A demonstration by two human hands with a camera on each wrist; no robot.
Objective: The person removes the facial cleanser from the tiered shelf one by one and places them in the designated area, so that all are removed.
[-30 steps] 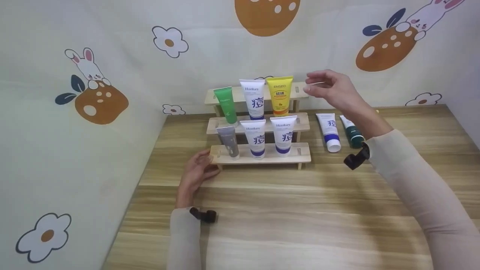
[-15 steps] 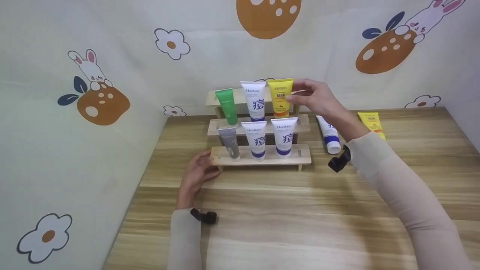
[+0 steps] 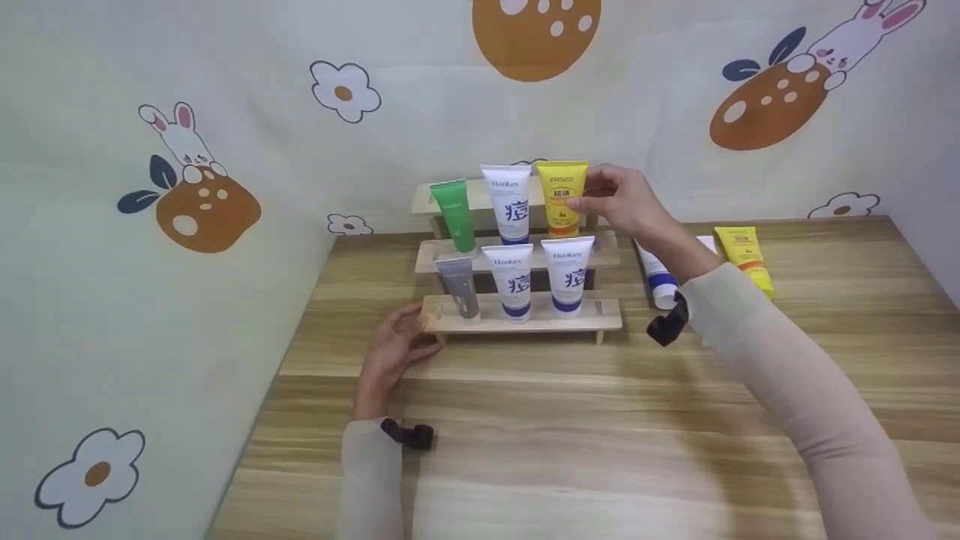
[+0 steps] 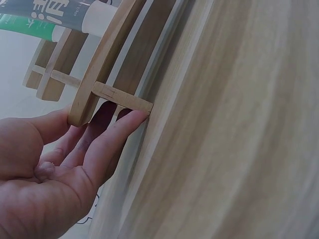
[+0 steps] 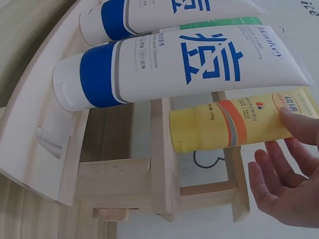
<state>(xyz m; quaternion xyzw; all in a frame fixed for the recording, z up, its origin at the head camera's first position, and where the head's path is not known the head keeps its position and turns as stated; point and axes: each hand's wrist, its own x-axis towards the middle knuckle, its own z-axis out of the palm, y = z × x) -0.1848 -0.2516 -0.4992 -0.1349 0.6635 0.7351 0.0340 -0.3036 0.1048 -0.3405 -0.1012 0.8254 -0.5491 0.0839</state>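
The yellow tube point(image 3: 559, 180), cap down and crimped end up, its long axis near vertical, is at the middle shelf's point(image 3: 609, 253) right end; the right hand point(image 3: 628, 201) pinches it high, likely to keep it upright; the left hand point(image 3: 391, 345) grips the rack's point(image 3: 540, 325) front-left corner, presumably bracing it.

Homelike setting, exact room unclear: rabbit-print wall covering point(image 3: 435, 112), wood-grain tabletop point(image 3: 525, 420).
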